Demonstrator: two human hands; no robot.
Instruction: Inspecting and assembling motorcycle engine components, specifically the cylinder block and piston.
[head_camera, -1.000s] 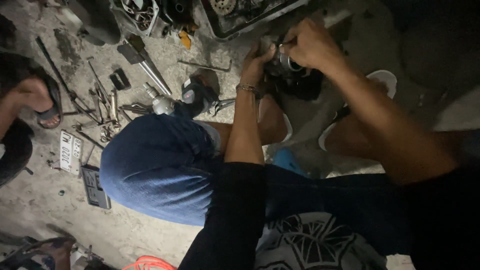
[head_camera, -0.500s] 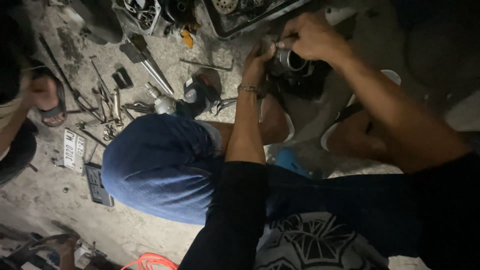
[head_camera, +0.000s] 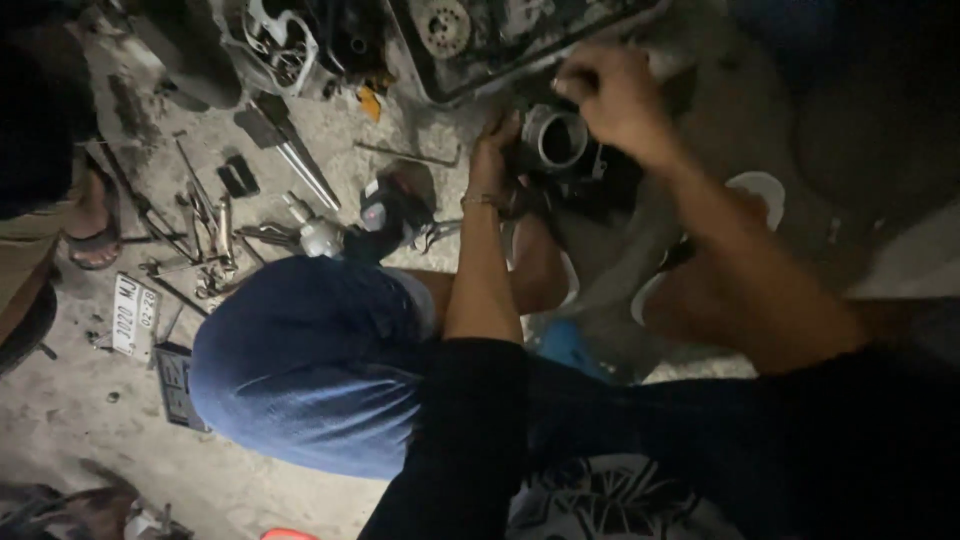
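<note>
I saw both hands up at the top of the view, working on a round metal engine part (head_camera: 553, 140) with an open bore facing the camera. The left hand (head_camera: 495, 150) lay against the part's left side, fingers curled around its edge, so the part sat just to the right of that hand and touching it. The right hand (head_camera: 610, 95) was above and to the right of the part, closed in a loose fist with its fingers pinched at the upper rim (whether it gripped a small tool or only the rim, I could not tell in the dim light). The part itself sat between the two hands, just below a dark tray (head_camera: 520, 50) of engine pieces.

Lower down, my blue-clad knee (head_camera: 310, 360) filled the middle. To the left, on the sandy concrete floor (head_camera: 80, 420), lay scattered wrenches and hand tools (head_camera: 215, 240), a white number plate (head_camera: 133, 317), and another person's sandalled foot (head_camera: 95, 225).
</note>
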